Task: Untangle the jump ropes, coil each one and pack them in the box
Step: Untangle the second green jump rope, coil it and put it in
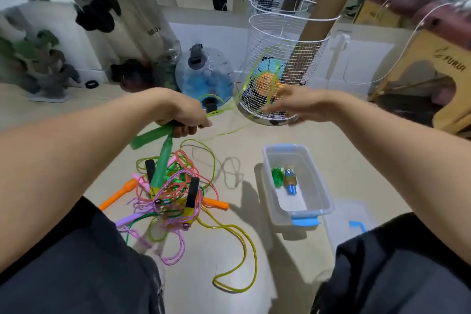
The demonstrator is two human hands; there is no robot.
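Note:
My left hand (184, 116) grips two green jump-rope handles (155, 146) above the floor. A thin yellow-green cord (254, 76) runs from them in blurred loops toward my right hand (297, 107), which is stretched out and blurred; whether it holds the cord I cannot tell. Below lies a tangled pile of ropes (175, 191) with orange, pink, purple and black-and-yellow handles. A clear plastic box (317, 183) with blue clips stands to the right, holding a coiled green rope (276, 177) and a blue-handled one (291, 181).
A white wire basket (285, 58) with balls and a cardboard tube stands just behind my right hand. A clear water jug (204, 74) sits behind my left hand. The box lid (349, 222) lies by my right knee. A wooden stool (428, 71) stands at the right.

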